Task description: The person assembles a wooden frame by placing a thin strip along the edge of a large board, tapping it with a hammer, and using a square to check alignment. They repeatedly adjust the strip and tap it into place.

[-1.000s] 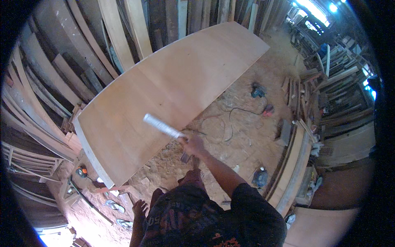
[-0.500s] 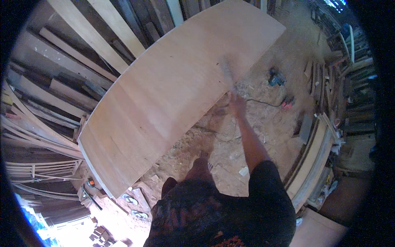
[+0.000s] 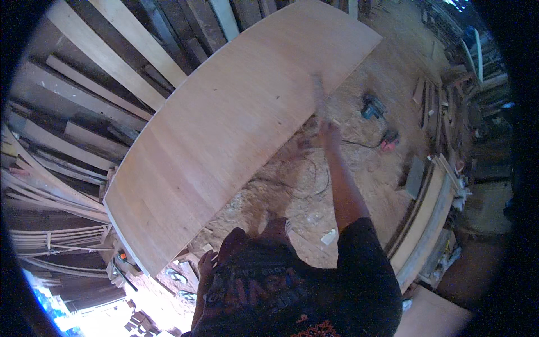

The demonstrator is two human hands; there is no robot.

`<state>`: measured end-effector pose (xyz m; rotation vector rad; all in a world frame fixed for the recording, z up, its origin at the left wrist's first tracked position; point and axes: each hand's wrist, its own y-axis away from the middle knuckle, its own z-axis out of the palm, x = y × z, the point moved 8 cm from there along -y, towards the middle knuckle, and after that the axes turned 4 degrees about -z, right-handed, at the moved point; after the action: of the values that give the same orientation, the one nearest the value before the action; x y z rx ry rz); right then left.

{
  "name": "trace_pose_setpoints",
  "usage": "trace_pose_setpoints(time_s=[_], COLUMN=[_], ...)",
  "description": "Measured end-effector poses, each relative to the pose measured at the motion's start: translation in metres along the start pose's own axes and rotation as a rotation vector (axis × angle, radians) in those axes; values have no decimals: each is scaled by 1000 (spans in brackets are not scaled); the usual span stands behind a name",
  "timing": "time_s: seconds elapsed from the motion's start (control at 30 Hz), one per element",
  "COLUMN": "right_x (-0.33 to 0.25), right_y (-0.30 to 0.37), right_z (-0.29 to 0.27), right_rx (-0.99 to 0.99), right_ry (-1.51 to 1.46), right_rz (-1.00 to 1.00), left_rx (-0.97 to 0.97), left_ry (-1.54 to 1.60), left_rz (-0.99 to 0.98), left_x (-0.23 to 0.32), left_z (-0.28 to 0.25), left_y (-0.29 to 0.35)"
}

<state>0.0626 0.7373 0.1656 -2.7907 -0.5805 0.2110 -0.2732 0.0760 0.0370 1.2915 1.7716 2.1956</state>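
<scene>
A large, pale plywood-like panel lies slantwise before me, with a light strip along its curved far edge. At its near edge, my right hand is closed round a slim, stick-like tool. Motion smears the tool, so its kind cannot be made out; its far end reaches over the panel. My left hand is low beside my body, close to the panel's near left corner. Its fingers look loosely apart, and I see nothing in them.
On the sandy floor right of the panel are a blue-green power tool, a red-ended tool and a dark cord. Long boards lie beyond the panel. Curved timbers stand at right; sandals lie at lower left.
My right hand and the tool have shifted slightly right and nearer to me. My left hand has come into sight beside my body. The whole view has shifted a little.
</scene>
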Motion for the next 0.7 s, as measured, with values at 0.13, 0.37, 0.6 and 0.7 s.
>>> trace_pose_setpoints(time_s=[0.13, 0.37, 0.6, 0.7], right_x=[-70, -255, -9, -35], right_y=[47, 210, 34, 46], right_z=[16, -5, 15, 4], right_rx=[-282, -821, -98, -118], right_ry=[-486, -745, -502, -499], right_rz=[97, -310, 497, 459], left_rx=[-4, -4, -30, 65], left_ry=[-693, -135, 3, -24], left_rz=[109, 139, 30, -171], left_x=[-24, -33, -56, -77], left_z=[-27, -31, -27, -45], left_y=[-36, -62, -41, -49])
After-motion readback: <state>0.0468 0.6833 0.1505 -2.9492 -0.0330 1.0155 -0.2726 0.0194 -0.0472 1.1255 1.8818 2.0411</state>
